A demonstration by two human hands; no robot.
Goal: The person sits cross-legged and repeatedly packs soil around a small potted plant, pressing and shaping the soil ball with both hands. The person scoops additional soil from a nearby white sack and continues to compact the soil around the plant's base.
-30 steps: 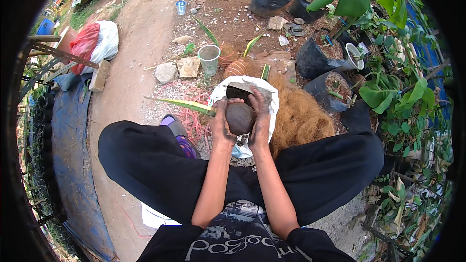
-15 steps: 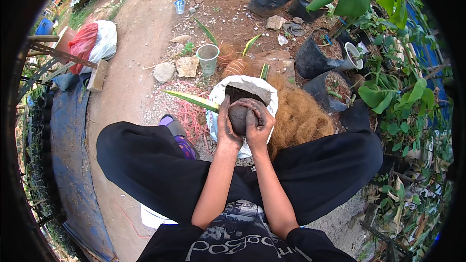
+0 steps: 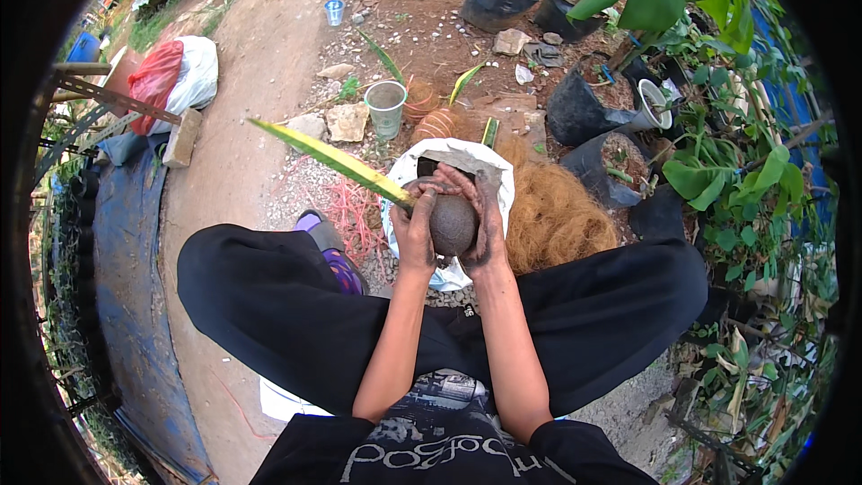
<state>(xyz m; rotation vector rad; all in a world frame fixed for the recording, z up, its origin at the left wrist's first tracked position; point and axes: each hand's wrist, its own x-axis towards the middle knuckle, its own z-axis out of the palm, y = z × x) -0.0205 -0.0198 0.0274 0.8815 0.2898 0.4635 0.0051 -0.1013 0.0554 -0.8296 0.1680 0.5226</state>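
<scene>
Cupped between my two hands is a dark, round soil ball (image 3: 453, 226) with a long green and yellow snake plant leaf (image 3: 328, 158) slanting out to the upper left. My left hand (image 3: 415, 232) presses its left side by the base of the leaf, and my right hand (image 3: 488, 226) wraps the right side. Fingers of both hands curl over the top; dark soil coats them. Just beneath and beyond the ball stands a white sack (image 3: 409, 160) with its mouth rolled back. The sack's contents are largely hidden by my hands.
Brown coconut fibre (image 3: 561, 220) lies right of the sack. Beyond it sit a string-wrapped ball (image 3: 434, 126) with a leaf and a plastic cup (image 3: 386, 110). Pink string (image 3: 348, 224) is strewn at left. Black plant bags (image 3: 575, 108) and foliage line the right.
The soil ball has turned in my hands and come slightly nearer and to the right. Its leaf has swung upward and shows more length. Both hands have shifted their grip around the ball.
</scene>
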